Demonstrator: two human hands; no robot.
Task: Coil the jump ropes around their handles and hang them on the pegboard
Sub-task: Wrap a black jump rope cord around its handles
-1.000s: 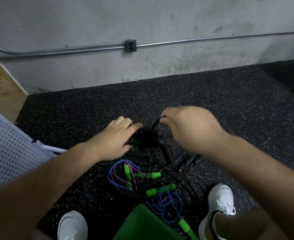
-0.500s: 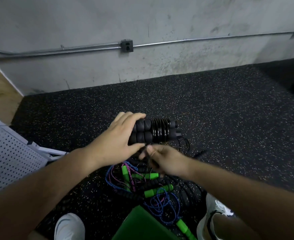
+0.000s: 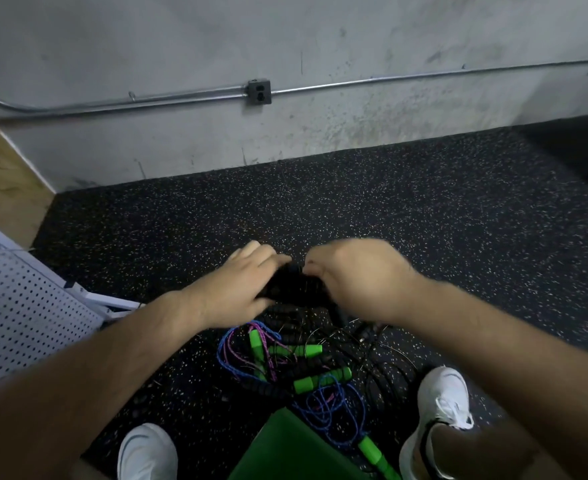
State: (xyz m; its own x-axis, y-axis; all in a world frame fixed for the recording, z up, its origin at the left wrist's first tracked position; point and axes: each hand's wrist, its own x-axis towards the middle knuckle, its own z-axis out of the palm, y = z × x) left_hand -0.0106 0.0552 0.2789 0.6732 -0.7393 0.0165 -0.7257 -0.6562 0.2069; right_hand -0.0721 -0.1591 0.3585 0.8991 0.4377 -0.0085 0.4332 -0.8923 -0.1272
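My left hand (image 3: 240,285) grips a pair of black foam jump rope handles (image 3: 291,284) held together, with black cord wound round them. My right hand (image 3: 355,275) is over the handles' right end, pinching the black cord; the cord trails down from it to the floor. Most of the handles are hidden between both hands. On the floor below lies a tangle of other jump ropes (image 3: 285,362): green handles (image 3: 320,379), blue and pink cords, black cords. The white pegboard (image 3: 19,317) lies low at the left.
Black speckled rubber floor (image 3: 355,202) runs to a grey concrete wall with a conduit and outlet (image 3: 259,91). A green flat object (image 3: 292,448) sits at the bottom centre between my two white shoes (image 3: 441,403). Wood flooring shows at the far left.
My right hand has swung from below the handles up and over their right end, carrying the black cord round them. My left hand has kept its hold on the handles.
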